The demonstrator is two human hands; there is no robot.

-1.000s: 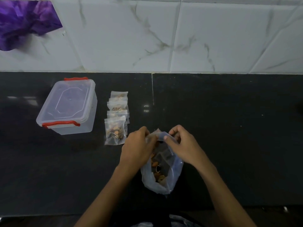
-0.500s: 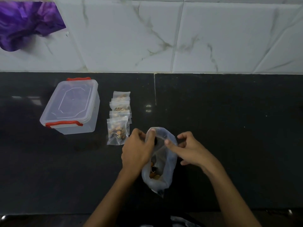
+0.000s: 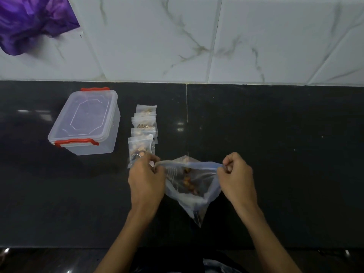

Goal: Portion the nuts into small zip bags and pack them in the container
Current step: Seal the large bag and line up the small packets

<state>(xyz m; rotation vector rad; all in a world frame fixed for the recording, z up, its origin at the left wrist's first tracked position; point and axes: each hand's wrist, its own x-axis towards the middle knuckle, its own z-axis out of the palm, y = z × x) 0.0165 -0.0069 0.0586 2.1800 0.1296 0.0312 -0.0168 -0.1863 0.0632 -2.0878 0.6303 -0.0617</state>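
Both hands clamped on the big zip bag (image 3: 194, 186), one at each end of its top edge. Left hand (image 3: 146, 179): fingers curled, pinching the left end of the zip strip. Right hand (image 3: 237, 177): fist-like, thumb and fingers curled round the right end. Zip edge is stretched taut between them, running left-right; whether the strip is sealed or parted, cannot tell. Bag body hangs down from that edge toward the person, tapering to a lower corner, so long axis is roughly near-far in view, mouth away from the body. Nuts (image 3: 188, 181) bunched inside, under the middle of the strip. Bag sits over the dark countertop (image 3: 275, 154), near the front centre. Just left of the left hand: a row of small filled zip bags (image 3: 142, 134), overlapping, running toward the wall; the nearest one is partly hidden by the left knuckles. Further left, clear container (image 3: 86, 123) with lid on and red clips. Purple cloth (image 3: 29, 20) against the tiled wall, top left.
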